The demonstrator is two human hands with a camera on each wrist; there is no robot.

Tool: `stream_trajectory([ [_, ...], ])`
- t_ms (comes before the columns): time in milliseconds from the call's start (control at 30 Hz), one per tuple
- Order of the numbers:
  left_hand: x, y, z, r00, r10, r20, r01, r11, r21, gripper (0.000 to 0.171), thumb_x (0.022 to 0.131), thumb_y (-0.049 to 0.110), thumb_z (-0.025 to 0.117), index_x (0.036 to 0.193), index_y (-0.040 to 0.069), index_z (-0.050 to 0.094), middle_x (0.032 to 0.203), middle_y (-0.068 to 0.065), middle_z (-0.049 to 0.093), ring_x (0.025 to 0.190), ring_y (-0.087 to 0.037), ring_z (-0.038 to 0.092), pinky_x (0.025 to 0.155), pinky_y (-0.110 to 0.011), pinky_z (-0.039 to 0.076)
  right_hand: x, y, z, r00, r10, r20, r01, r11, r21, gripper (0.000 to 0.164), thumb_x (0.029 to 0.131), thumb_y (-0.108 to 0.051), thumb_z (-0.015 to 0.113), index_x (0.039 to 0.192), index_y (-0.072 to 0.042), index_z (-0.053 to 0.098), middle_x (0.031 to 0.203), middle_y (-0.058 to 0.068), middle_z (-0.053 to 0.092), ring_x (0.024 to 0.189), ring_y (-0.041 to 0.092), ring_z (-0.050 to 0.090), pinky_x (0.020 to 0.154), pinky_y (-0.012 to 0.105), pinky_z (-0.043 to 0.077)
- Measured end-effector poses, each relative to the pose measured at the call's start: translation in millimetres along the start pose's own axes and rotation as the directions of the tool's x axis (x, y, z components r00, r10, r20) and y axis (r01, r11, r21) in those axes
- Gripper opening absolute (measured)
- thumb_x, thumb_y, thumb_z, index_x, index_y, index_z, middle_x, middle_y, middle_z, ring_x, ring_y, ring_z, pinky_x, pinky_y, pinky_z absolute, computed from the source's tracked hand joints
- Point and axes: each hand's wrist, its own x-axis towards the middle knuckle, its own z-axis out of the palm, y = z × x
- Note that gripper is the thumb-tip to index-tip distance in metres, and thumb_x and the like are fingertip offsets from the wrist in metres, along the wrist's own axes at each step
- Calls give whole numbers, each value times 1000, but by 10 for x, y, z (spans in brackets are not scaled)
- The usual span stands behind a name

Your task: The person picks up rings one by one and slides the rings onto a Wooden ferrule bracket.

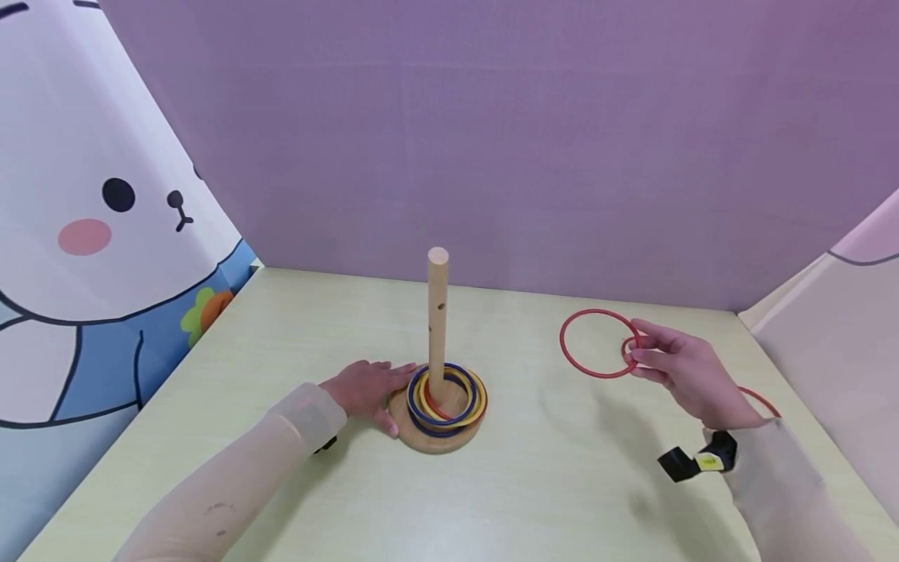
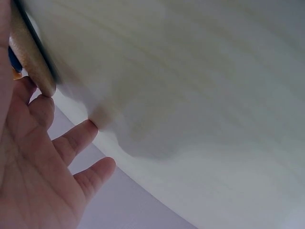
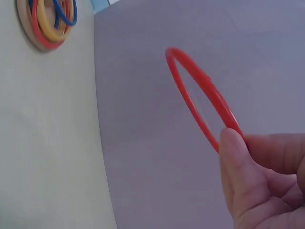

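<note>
Pinching a red ring in right-hand fingers, with the upright peg to their left, nearer outspread left-hand fingers.

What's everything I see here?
Table: one, pale, centre
Wooden stand: one, tan, on table
Stacked rings: several, blue, yellow, red, on stand
Held ring: one, red, in right hand
Small loop, unclear: one, red, by right hand
Other ring: one, red, right, partly hidden
Wall: one, purple, behind
Printed panel: one, white, blue, left
Pale panel: one, whitish, right
Wrist gear: two, black, both sides
Sleeves: two, pale, both sides
Left hand: one, touching stand
Right hand: one, pinching ring
</note>
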Motion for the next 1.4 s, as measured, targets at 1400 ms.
stream_trajectory([
  [1400, -2, 9, 3, 1000, 10, -2, -10, 1000, 29, 102, 67, 57, 78, 147, 9, 38, 152, -7, 35, 127, -44, 44, 98, -58, 39, 256, -659, 1527, 994, -111, 0, 111, 988, 109, 53, 97, 4, 47, 147, 0, 33, 93, 2, 59, 81, 9, 63, 75, 22, 55],
])
